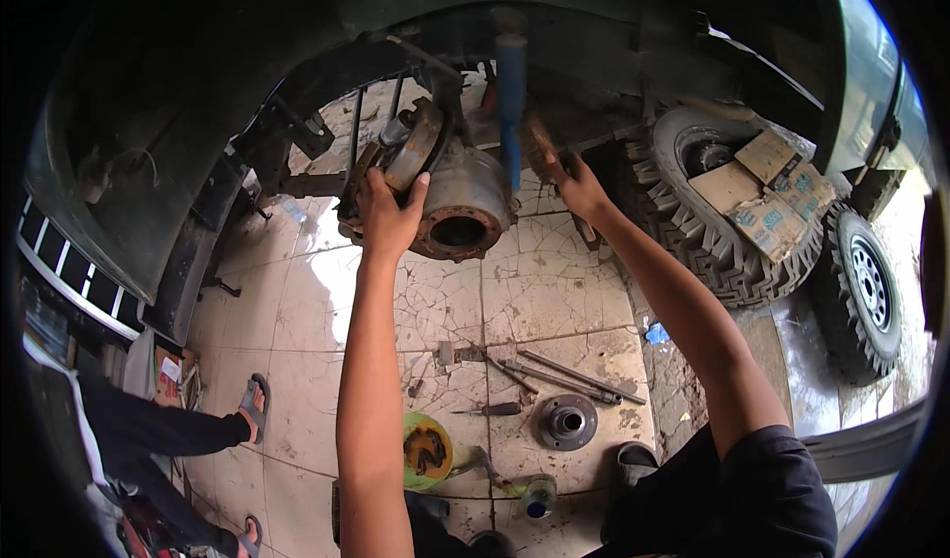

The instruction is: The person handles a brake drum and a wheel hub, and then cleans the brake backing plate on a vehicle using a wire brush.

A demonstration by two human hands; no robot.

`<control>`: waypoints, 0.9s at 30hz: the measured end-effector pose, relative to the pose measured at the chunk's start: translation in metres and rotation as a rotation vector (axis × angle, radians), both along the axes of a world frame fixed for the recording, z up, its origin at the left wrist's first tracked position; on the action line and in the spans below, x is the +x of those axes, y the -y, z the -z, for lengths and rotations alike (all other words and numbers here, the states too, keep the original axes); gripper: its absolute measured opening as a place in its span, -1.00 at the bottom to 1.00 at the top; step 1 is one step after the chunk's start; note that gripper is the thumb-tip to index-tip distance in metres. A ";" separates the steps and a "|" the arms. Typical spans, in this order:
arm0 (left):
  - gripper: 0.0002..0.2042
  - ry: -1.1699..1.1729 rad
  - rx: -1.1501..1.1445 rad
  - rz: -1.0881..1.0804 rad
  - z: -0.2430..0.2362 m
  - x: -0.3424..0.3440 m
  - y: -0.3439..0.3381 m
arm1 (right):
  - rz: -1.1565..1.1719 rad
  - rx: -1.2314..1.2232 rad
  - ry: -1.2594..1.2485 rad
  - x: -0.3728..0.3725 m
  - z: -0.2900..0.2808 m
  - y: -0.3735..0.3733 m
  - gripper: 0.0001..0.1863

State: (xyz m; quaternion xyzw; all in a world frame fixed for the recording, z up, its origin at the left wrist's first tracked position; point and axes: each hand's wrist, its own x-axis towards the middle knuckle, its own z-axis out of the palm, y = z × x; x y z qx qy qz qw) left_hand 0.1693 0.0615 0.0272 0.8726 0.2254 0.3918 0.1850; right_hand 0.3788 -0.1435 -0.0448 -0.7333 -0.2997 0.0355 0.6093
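Under the vehicle body, a grey axle housing (pixel 473 187) ends in a rusty round flange with a dark hole. My left hand (pixel 389 214) is closed around the lower end of a curved, rusty brake shoe (pixel 416 145), just left of the flange. Thumb and fingers straddle it, though the fingertips are partly hidden. To the right of a blue shock absorber (pixel 511 98), my right hand (pixel 582 190) grips a long brown, worn piece (pixel 540 140). Part of that piece also shows below the hand; blur hides its exact kind.
On the cracked tiles lie metal rods (pixel 564 375), a screwdriver (pixel 490 410), a round hub flange (pixel 566 422) and a green container (pixel 427 449) with brown liquid. A large tyre (pixel 693 232) bearing cardboard and a smaller wheel (pixel 869 281) stand right. Another person's sandalled foot (pixel 255 410) is at left.
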 end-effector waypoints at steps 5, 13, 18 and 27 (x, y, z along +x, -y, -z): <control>-0.29 -0.009 -0.066 0.019 -0.001 -0.005 0.003 | -0.021 -0.187 0.022 -0.010 0.018 -0.010 -0.38; -0.29 -0.085 -0.113 -0.066 -0.005 -0.007 -0.002 | -0.079 0.154 -0.179 0.010 0.026 0.013 -0.28; -0.30 -0.097 0.163 -0.119 0.004 -0.010 0.014 | -0.133 0.253 -0.160 0.001 0.008 0.005 -0.45; -0.27 -0.220 0.198 -0.060 -0.011 -0.010 0.019 | -0.203 0.420 0.453 -0.019 0.007 -0.036 -0.60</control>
